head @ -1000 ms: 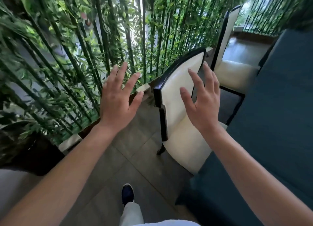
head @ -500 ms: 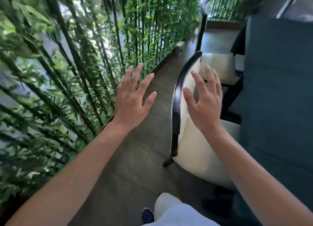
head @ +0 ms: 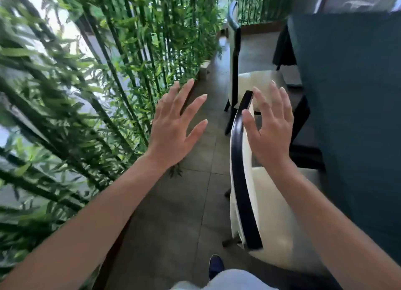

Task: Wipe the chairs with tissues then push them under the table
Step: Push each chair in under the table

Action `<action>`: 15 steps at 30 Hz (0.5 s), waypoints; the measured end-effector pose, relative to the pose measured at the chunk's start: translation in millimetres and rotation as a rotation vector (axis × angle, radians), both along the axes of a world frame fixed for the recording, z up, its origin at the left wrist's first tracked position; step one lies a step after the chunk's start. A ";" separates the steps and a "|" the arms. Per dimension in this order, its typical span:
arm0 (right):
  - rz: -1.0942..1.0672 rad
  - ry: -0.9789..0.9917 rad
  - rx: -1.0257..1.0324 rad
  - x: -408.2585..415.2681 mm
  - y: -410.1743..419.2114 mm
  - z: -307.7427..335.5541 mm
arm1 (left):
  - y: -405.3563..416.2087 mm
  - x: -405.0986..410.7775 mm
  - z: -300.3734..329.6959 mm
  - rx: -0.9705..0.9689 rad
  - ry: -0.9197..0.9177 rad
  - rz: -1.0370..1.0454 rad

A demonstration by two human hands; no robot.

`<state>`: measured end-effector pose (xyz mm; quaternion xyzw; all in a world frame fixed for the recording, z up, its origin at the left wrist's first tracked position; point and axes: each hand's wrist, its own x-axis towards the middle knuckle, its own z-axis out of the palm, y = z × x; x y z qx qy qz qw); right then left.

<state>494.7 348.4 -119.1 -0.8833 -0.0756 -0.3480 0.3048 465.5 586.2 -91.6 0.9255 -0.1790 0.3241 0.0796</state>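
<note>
You are holding both hands spread and empty, the left hand [head: 173,126] over the floor, the right hand [head: 269,129] above the near chair [head: 245,202] beside the tabletop [head: 351,94]; no tissue is showing, so fetching one likely comes next.

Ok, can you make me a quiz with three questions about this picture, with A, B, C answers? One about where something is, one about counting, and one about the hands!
1. Where are the green bamboo plants?
A. On the person's left
B. On the table
C. Behind the far chair

2. How many chairs can you see?
A. One
B. Two
C. Four

3. What are the hands doing?
A. Squeezing a tissue
B. Spread open, holding nothing
C. Gripping a chair leg

Answers:
1. A, the plants fill the left side beside the floor.
2. B, a near chair and a far chair stand by the table.
3. B, the left hand and right hand show straight fingers and no tissue.
</note>
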 end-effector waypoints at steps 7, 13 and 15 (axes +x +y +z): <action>-0.175 0.006 -0.013 38.8 -12.3 3.5 | -10.8 94.7 -26.4 -0.054 0.040 -0.230; -0.396 0.020 -0.060 73.1 -8.2 -2.7 | -19.1 171.5 -43.6 -0.096 0.061 -0.449; -0.457 0.044 -0.090 82.3 -1.1 -1.0 | -17.6 196.2 -44.5 -0.097 0.064 -0.534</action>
